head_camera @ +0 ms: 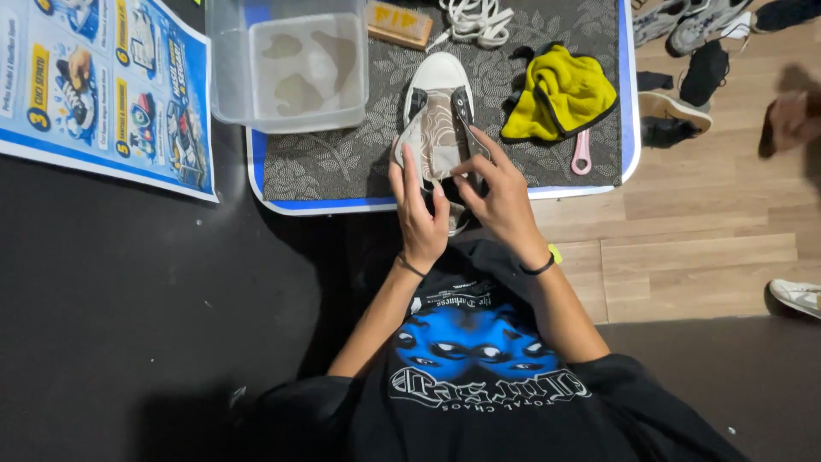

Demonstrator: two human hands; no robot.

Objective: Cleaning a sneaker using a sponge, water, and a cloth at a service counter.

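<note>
Nearest the person, the left hand (416, 214) and right hand (500, 201) both grasp one sneaker (438, 111), white-toed with a patterned tongue, its toe pointing to twelve o'clock over the bench (325, 162) and its leaf-print mat. At two o'clock of the sneaker lies one yellow cloth (560, 94) over a pink handle (582, 154). At ten o'clock stands one clear plastic tub (289, 64) holding cloudy water. Farthest off lie a wooden brush (398, 23) and a bundle of white laces (476, 19).
</note>
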